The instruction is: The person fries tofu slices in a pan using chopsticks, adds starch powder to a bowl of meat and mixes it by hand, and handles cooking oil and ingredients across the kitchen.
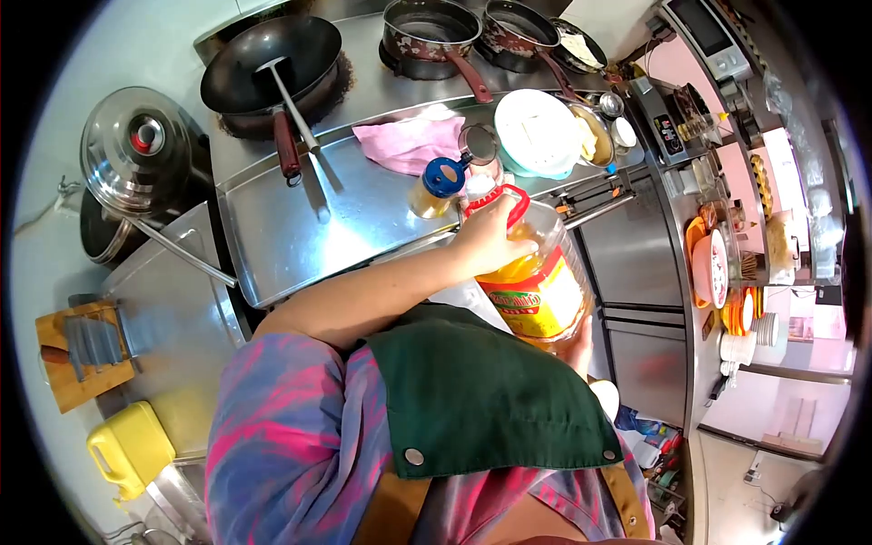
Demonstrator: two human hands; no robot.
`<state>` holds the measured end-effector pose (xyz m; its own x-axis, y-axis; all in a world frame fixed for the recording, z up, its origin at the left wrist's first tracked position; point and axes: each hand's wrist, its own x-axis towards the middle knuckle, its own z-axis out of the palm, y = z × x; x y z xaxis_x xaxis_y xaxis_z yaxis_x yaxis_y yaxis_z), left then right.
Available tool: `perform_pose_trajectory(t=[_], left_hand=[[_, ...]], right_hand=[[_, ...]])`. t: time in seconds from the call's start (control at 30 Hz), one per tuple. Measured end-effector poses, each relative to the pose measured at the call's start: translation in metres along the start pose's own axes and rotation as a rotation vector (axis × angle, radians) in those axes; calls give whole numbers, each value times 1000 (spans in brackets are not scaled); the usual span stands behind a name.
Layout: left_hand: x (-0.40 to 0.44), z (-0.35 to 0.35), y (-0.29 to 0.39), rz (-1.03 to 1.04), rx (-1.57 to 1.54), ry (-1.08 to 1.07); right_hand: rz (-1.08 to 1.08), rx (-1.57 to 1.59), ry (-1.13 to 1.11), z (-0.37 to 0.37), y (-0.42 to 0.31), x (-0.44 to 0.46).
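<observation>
A large clear jug of golden cooking oil [531,295], with a red and yellow label, is held in front of my apron. My left hand [490,241] is closed around its red handle [516,207] at the top. Lower down, my right hand [581,347] presses against the jug's side near the base; most of its fingers are hidden behind the jug. Just beyond the handle stands a jar with a blue lid [443,177], on the edge of the steel counter tray [300,241]. A pink cloth [413,141] lies behind that jar.
At the back left, a wok [241,77] with a ladle sits on the stove. Two saucepans [431,27] stand beside it, handles pointing toward me. A white bowl [536,132] is at the right. On the left are a lidded pot [136,150], a knife block [86,354] and a yellow canister [136,445].
</observation>
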<state>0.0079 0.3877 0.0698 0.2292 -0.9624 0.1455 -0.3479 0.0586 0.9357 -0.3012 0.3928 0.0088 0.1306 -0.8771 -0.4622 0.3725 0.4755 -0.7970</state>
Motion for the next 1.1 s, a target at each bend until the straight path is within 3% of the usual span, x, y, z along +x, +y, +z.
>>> perform_pose_trajectory(t=[0.43,0.53,1.1], left_hand=[[12,-5,-27,-4,-148,-5],[10,-10,-23,-86,-239,-43],[16,-12,-40,-16,-212,-4]], right_hand=[[-140,-172,30,37,-36,-9],[-163,-224,54,40,-40,-7],[-206,-311,121,54,-56,-10]])
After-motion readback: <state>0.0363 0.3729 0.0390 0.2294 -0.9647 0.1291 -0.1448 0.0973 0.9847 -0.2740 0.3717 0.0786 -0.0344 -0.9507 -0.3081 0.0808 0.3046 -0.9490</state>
